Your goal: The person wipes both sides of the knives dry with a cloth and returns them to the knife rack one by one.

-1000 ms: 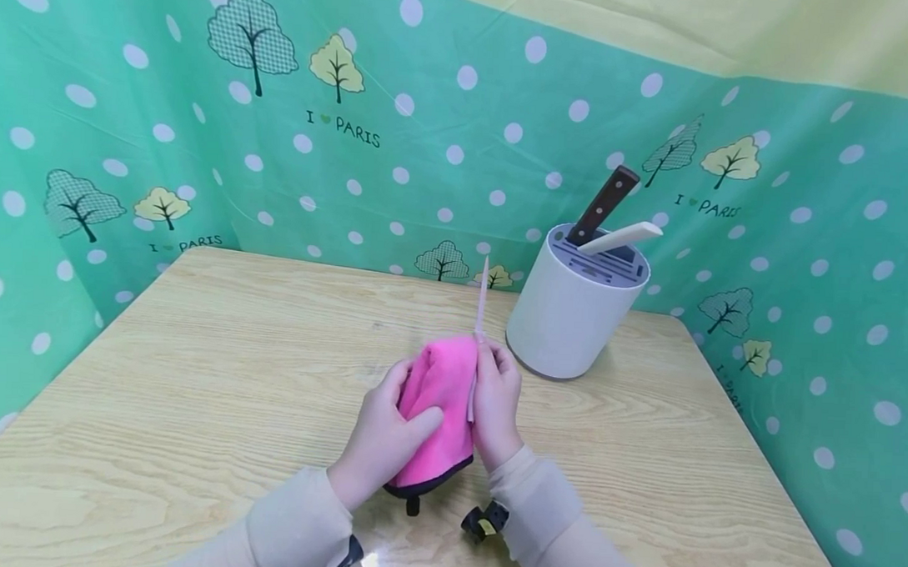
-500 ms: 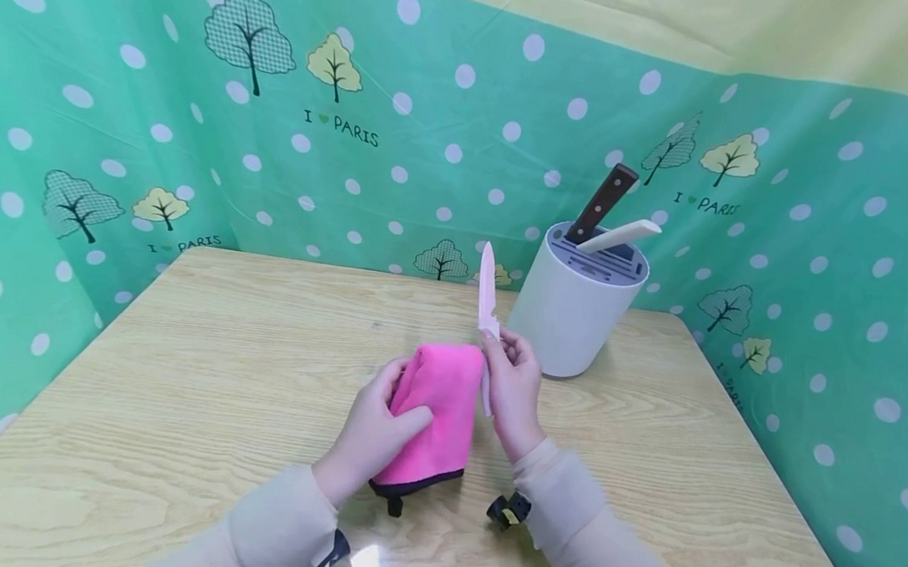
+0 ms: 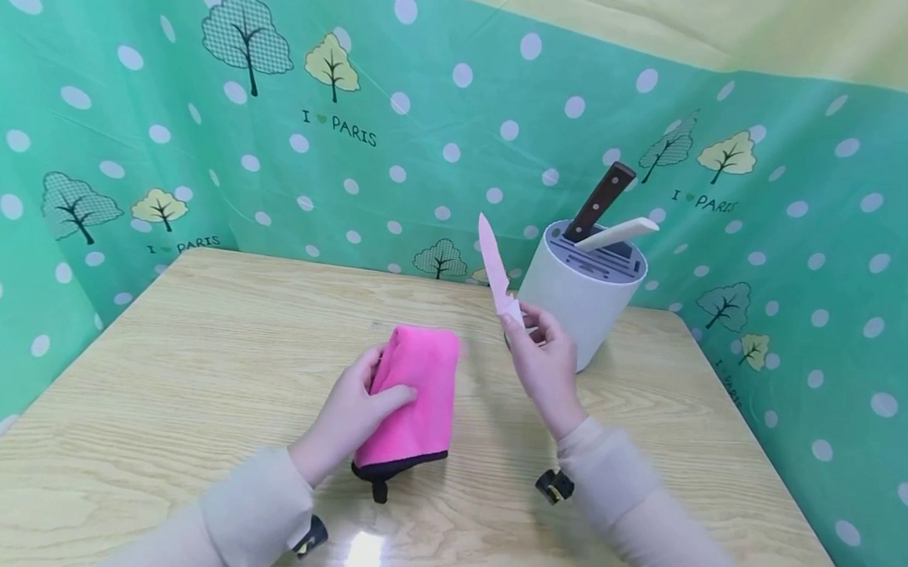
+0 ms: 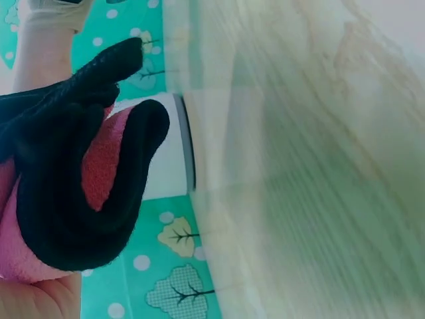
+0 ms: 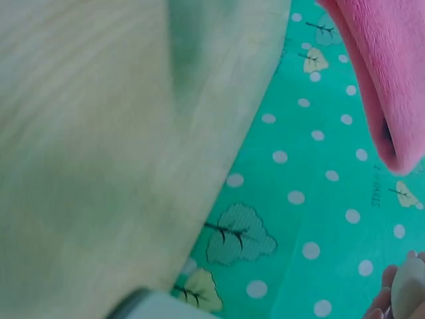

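Note:
My left hand (image 3: pixel 352 409) grips a folded pink cloth (image 3: pixel 424 382) with black edging, thumb across its front and fingers behind. The left wrist view shows its folded layers end-on, with the black hem (image 4: pixel 86 226) curving round. To the right, my right hand (image 3: pixel 545 358) holds a small knife (image 3: pixel 494 260) by its pale handle, the pinkish blade pointing up and slightly left. Most of the handle is hidden in the hand; its pale end (image 5: pixel 408 289) appears low in the right wrist view. Knife and cloth are apart, both raised over the table.
A white oval knife block (image 3: pixel 581 313) stands just behind my right hand. In its slots sit a dark brown-handled knife (image 3: pixel 601 201) and a white-handled one (image 3: pixel 619 235). A green dotted curtain (image 3: pixel 398 173) borders the wooden table (image 3: pixel 234 351) at the back and sides.
My right hand has moved the knife away from the cloth, up and to the right, its blade face turning into view. The left hand has shifted left with the cloth.

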Demonstrator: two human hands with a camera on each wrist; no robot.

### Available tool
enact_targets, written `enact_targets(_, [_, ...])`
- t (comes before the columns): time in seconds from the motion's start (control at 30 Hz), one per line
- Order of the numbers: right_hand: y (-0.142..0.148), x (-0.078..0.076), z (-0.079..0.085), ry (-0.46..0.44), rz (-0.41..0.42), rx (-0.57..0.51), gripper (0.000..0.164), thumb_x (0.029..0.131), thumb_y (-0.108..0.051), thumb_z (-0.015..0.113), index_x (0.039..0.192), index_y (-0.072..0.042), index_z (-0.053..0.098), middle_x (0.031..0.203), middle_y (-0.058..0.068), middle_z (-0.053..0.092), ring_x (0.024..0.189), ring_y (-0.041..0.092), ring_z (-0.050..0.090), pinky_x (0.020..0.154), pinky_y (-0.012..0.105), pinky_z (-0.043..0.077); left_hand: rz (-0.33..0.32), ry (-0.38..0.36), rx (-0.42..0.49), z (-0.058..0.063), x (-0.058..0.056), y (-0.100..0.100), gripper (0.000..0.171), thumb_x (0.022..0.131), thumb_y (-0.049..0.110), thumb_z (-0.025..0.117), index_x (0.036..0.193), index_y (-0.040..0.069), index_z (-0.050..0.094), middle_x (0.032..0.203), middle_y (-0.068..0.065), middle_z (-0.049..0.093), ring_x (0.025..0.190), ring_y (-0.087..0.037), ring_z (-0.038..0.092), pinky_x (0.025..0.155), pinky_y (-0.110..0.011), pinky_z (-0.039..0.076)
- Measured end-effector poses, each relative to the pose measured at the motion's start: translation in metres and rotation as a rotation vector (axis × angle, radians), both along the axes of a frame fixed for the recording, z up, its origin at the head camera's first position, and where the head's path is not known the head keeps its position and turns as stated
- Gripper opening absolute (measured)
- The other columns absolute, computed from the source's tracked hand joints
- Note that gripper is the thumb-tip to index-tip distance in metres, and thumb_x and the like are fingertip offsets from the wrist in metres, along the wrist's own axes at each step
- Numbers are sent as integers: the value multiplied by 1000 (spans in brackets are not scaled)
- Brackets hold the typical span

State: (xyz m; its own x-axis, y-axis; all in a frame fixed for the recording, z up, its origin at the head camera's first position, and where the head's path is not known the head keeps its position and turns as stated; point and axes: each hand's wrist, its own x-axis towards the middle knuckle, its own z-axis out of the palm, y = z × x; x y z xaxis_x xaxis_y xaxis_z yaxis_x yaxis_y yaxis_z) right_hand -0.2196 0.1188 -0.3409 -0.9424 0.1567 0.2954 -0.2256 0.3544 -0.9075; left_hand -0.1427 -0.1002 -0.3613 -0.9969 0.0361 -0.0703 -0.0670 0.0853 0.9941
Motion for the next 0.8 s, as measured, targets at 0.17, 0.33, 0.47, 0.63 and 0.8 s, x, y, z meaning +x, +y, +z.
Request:
enact_targets(0.17, [16,-3,16,49,36,97,35,93,-21,68,125,-6,67,100,12,64,78,13,49,65,20,40,5,-52,13,3,-6,-6,61,90,38,71,141,17,45,123,-14,66,93,-21,71,80,-37,59])
enact_targets(0.33, [36,-5,37,79,86,262,37,97,-26,65,128,-6,65,106,14,67,83,16,52,70,23,43,39,-88,19,3,-11,-13,61,91,44,68,140,18,44,122,-14,67,91,-20,71,78,-37,59])
enact_targets(0.47, [54,-7,52,151,90,451,36,98,-29,62,126,-6,67,110,15,70,89,23,53,76,31,43,57,-100,-6,3,-13,-20,57,94,45,64,140,18,44,126,-13,64,94,-19,69,81,-35,57])
enact_targets(0.63, [70,-9,67,261,42,620,33,97,-26,64,122,-5,69,110,18,71,94,32,54,82,41,37,66,-115,-51,3,-15,-31,57,95,47,62,141,19,44,129,-12,59,96,-18,66,82,-32,55])
enact_targets(0.8, [81,-7,86,228,16,699,37,99,-33,60,124,-6,67,111,19,71,96,32,51,84,45,36,58,-144,-51,1,-19,-42,63,95,50,60,144,14,41,129,-14,59,96,-17,65,82,-31,54])
